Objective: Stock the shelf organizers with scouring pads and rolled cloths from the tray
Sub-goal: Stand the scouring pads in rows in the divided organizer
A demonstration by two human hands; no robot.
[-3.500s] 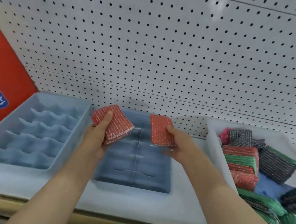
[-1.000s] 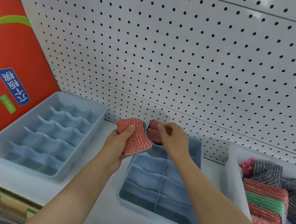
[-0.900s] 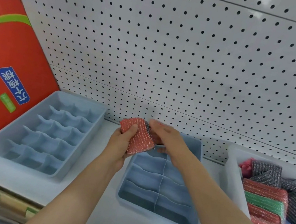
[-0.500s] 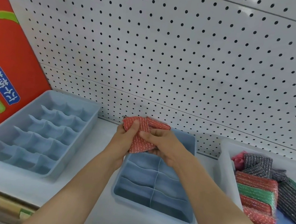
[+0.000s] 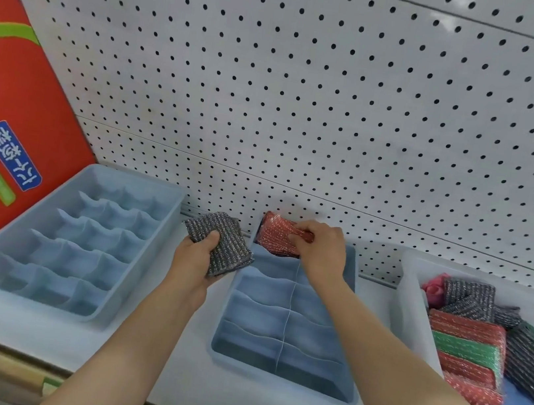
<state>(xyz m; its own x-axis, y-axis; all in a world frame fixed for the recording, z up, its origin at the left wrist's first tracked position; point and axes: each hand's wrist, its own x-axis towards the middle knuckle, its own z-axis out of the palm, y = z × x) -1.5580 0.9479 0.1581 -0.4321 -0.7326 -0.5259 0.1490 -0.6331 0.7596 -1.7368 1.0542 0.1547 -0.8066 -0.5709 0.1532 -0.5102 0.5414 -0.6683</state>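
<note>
While gripping a dark grey scouring pad [image 5: 218, 243], thumb curled over its near face and fingers underneath, left hand [image 5: 196, 263] held just left of the middle organizer [image 5: 290, 313], pad overhanging that organizer's left rim; right hand [image 5: 322, 250] down at the organizer's far left compartment, fingers bent and pinching the top edge of a red scouring pad [image 5: 276, 235]; red pad standing on edge in that far compartment, against the organizer's back wall; remaining compartments of the organizer holding nothing visible, split by wavy cross-walls and one centre wall. Left of the middle organizer, well apart, a second pale blue organizer [image 5: 69, 242] with smaller cells, none visibly filled; further left of that, a red box [image 5: 11, 115] with a blue label, leaning at the shelf's end. Right of the middle organizer, near but not touching, a white tray [image 5: 410, 314] packed with red, green and dark grey pads, plus a pink rolled cloth [image 5: 433, 287] at its far corner. Behind the organizer, a white pegboard [image 5: 310, 87]; under it, a grey shelf [image 5: 182, 363].
</note>
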